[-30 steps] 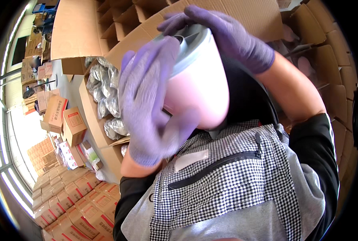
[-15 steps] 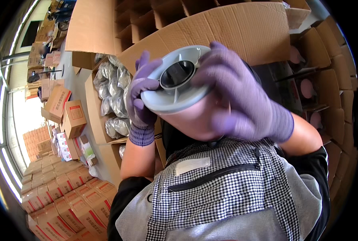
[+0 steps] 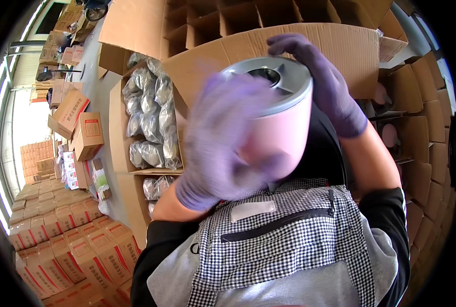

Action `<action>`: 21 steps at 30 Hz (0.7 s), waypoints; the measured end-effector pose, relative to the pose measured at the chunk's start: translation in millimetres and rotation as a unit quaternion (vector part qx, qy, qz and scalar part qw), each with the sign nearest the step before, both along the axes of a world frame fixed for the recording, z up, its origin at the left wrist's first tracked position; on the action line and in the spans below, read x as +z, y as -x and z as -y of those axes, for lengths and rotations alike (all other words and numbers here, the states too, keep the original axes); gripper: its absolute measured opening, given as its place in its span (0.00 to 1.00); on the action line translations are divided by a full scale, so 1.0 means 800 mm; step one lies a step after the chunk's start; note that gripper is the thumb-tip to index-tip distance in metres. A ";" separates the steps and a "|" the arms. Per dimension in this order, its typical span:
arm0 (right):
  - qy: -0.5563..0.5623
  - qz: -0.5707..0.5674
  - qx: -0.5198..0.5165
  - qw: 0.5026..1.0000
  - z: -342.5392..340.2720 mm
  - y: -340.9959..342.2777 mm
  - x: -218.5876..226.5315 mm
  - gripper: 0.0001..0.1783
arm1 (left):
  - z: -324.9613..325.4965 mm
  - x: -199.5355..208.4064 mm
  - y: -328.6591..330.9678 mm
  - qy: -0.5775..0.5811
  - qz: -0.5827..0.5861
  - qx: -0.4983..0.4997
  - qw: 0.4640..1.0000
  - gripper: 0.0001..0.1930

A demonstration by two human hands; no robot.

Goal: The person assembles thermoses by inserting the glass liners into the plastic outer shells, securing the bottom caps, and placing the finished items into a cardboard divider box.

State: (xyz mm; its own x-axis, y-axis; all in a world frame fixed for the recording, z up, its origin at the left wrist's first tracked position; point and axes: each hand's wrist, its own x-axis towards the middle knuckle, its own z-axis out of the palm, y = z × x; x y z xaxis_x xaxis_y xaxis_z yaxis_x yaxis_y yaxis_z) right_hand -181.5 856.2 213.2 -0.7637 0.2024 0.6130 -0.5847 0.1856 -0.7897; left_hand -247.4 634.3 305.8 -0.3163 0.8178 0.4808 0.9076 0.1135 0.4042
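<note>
In front of my chest is a pink rounded vessel (image 3: 284, 133), its wide grey ring-shaped end (image 3: 295, 82) facing up and tilted. The dark round opening in the ring's middle is partly covered by my left hand (image 3: 220, 138). That hand, in a purple glove, crosses the vessel's left side; motion smears its fingers, so their grip is unclear. My right hand (image 3: 332, 89), gloved alike, curls round the far right edge of the grey ring and holds the vessel there. Where its thumb sits is hidden.
Ahead stands an open carton with cardboard dividers (image 3: 238, 20), its front flap (image 3: 335, 56) behind the vessel. Left of me, a carton holds several silvery plastic-wrapped pieces (image 3: 148, 112). Cartons with pink pieces (image 3: 390, 135) line the right. Stacked sealed boxes (image 3: 92, 250) fill the lower left.
The vessel has shifted right and turned, showing more of its pink side. My left hand has swung from the ring's left edge across the front; my right has moved from the front to the far right edge.
</note>
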 end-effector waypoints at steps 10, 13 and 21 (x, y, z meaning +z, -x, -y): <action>-0.170 -0.041 -0.067 0.982 -0.001 -0.010 0.010 0.18 | 0.020 -0.029 0.030 -0.076 0.144 -0.032 0.986 0.23; -0.114 0.000 -0.074 0.991 0.030 -0.025 -0.004 0.16 | 0.006 -0.015 -0.005 -0.012 -0.055 -0.032 0.998 0.23; 0.030 0.080 0.027 0.996 0.025 -0.025 0.048 0.30 | 0.015 0.000 0.016 -0.081 0.174 -0.057 0.980 0.29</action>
State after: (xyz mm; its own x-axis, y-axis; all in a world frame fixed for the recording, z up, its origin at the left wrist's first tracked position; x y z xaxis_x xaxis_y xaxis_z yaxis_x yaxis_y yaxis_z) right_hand -161.5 836.1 251.6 -0.8613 0.1914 0.4707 -0.4586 0.1062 -0.8823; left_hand -259.9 622.6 305.4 -0.3962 0.7787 0.4865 0.7144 -0.0714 0.6961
